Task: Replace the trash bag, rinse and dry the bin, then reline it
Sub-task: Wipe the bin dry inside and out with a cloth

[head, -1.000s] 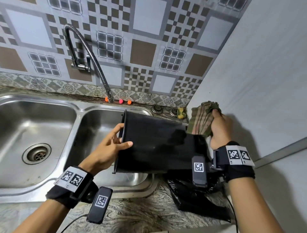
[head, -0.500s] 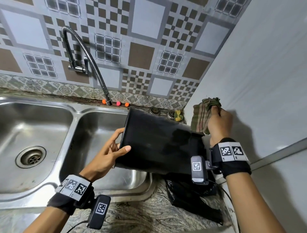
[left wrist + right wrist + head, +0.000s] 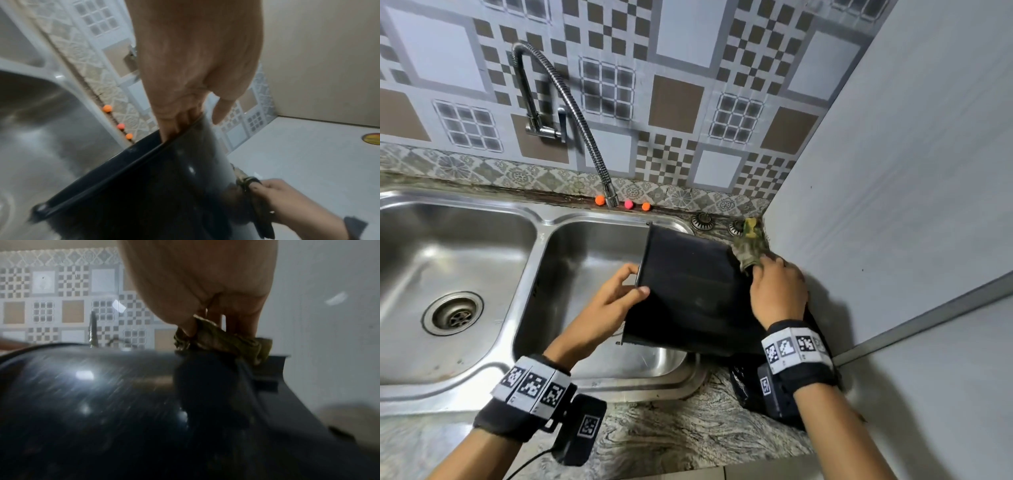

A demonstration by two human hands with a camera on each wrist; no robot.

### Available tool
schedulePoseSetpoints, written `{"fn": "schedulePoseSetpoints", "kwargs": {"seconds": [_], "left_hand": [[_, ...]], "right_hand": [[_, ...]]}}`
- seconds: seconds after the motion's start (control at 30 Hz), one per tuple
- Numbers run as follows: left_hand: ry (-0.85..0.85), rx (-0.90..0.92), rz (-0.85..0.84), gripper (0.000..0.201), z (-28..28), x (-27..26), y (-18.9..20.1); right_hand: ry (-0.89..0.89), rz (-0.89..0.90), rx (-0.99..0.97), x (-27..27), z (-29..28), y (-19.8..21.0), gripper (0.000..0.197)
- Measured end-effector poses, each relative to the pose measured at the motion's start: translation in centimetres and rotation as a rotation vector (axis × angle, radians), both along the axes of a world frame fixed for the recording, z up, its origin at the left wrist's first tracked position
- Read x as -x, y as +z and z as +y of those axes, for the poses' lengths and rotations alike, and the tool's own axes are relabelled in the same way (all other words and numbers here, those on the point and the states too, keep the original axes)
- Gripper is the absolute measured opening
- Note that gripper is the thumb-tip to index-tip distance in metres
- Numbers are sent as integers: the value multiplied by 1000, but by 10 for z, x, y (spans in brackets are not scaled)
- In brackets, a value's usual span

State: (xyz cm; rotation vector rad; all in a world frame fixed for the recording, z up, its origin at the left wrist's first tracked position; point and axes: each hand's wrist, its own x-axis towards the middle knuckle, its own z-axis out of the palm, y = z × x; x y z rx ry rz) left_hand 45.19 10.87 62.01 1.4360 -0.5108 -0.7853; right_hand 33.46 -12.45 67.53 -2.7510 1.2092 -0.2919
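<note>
A glossy black bin [image 3: 688, 291] lies on its side, its open mouth over the right sink basin [image 3: 585, 274]. My left hand [image 3: 613, 301] grips the bin's rim [image 3: 123, 165], fingers inside and thumb on the outer wall. My right hand [image 3: 777, 291] holds a green-brown cloth [image 3: 748, 253] bunched in its fingers and presses it on the bin's outer wall near the base. The right wrist view shows the cloth [image 3: 224, 340] pinched under the fingertips against the bin [image 3: 102, 402]. A crumpled black trash bag [image 3: 743, 387] lies on the counter below the bin.
A flexible steel tap [image 3: 571, 113] arches over the divider of the double sink [image 3: 448, 240]. Three small orange and pink balls [image 3: 628, 205] sit on the back ledge. A grey wall [image 3: 893, 171] stands close on the right. The marbled counter [image 3: 671, 428] runs along the front.
My right hand came down from beside the wall and brought the cloth onto the bin's side. The bin tilted and shifted slightly while my left hand kept its grip on the rim.
</note>
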Motion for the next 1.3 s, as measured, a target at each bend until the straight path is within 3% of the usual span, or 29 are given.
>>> {"fn": "schedulePoseSetpoints", "kwargs": {"seconds": [0.17,0.53,0.67,0.83,0.9,0.97,1.07,1.13,1.2,1.3], "left_hand": [[-29,-96,-131,22,-5,-14,8],[-100,-12,-69,29,5,-6,2],[-105,-9,-56,32,6,-4,0],[-69,-21,-43,43,20,-5,-14],[-55,-30,-16,41,27,-3,-20],[-17,-28,17,37,30,0,-24],[-1,-51,24,36,29,2,-26],[-31,-58,21,45,28,-2,-21],[-66,-75,3,52,26,-9,-12],[-84,-107,-6,52,21,-20,-1]], "right_hand": [[-34,8,-57,4,13,-7,42],[135,23,-48,-22,76,-11,49],[318,28,-59,-42,109,-7,50],[397,47,-169,-61,139,2,37],[392,-40,-299,-63,133,6,30],[336,-204,-569,-66,116,8,32],[118,-498,-1047,-62,92,13,30],[2,-683,-1252,-53,73,21,26],[-66,-805,-1311,-39,51,32,24],[-155,-947,-1252,-16,12,45,19]]}}
